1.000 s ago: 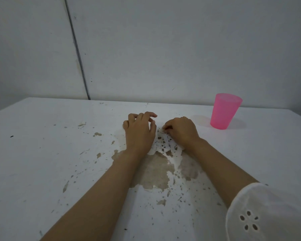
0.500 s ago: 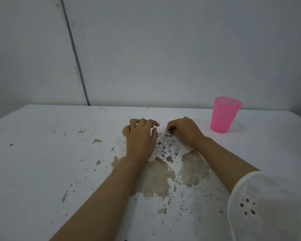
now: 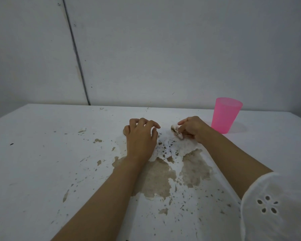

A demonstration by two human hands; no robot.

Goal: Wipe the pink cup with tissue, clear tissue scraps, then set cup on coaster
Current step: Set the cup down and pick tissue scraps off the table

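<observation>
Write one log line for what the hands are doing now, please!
stage: clearing scraps | right hand: pinches tissue scrap | left hand: rests on table, fingers curled | pink cup: upright, untouched | coaster: not in view

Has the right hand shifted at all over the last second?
Yes. The right hand, pinching a tissue scrap, has slid rightward, closer to the pink cup, which stands where it did.

A plain grey-white wall fills the upper half of the frame, with a dark vertical seam at upper left. Below, a white desk shows brown patches of peeled paint at centre, in dim light.
</observation>
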